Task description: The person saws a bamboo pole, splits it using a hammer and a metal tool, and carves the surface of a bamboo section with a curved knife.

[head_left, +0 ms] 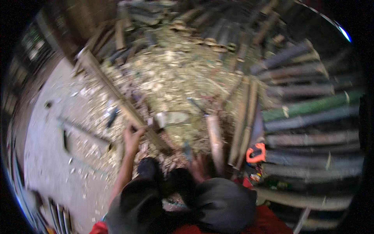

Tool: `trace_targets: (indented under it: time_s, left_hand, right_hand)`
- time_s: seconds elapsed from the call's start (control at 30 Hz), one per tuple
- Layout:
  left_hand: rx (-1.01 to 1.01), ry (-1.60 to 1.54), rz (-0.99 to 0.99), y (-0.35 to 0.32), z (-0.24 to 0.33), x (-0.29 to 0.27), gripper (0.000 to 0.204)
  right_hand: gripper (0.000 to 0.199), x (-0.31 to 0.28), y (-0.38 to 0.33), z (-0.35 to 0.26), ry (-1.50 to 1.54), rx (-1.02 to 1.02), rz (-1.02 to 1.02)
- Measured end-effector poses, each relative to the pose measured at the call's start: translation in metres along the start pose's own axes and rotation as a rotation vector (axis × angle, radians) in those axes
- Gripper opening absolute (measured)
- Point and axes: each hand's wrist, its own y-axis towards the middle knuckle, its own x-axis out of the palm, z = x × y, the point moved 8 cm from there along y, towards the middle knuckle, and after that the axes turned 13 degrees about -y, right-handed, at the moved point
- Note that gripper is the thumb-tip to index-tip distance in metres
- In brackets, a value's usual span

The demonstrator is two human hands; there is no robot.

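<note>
A long pale bamboo pole point(107, 87) slants from the far left down toward my feet. My left hand point(133, 136) is closed on it near its lower end. Low in the middle, beside my shoe, my right hand point(199, 167) is smeared by motion and its fingers do not show clearly. Just ahead of that hand is a narrow bluish-grey thing point(187, 150), too blurred to name. A short, thick bamboo length point(214, 136) lies right of it, pointing away from me.
Wood chips point(167, 70) cover the ground ahead. Two long bamboo poles point(243, 124) lie at right, beside an orange-handled saw point(255, 153). Bamboo logs point(311, 138), one of them green point(311, 106), are stacked along the right. A dark-handled tool point(113, 116) rests among chips at left.
</note>
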Motion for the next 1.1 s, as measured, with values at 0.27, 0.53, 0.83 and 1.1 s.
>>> trace_targets:
  time_s: [0.27,0.53,0.83,1.1]
  left_hand:
    - [-0.356,-0.492,0.185,0.026,-0.026,-0.064,0.037]
    - [-0.143,-0.276,0.569,0.116,0.003,-0.211,0.033]
    - [0.292,0.876,0.442,0.116,0.047,-0.259,0.095]
    - [0.284,0.962,0.51,-0.037,-0.007,-0.226,0.112]
  right_hand:
    - [0.059,-0.005,0.018,0.0,0.101,-0.043,-0.245]
    - [0.07,-0.012,0.014,-0.015,0.24,0.023,-0.104]
    - [0.068,-0.03,0.017,-0.001,0.107,0.072,-0.296]
    - [0.069,0.009,0.018,0.022,0.123,0.146,-0.123]
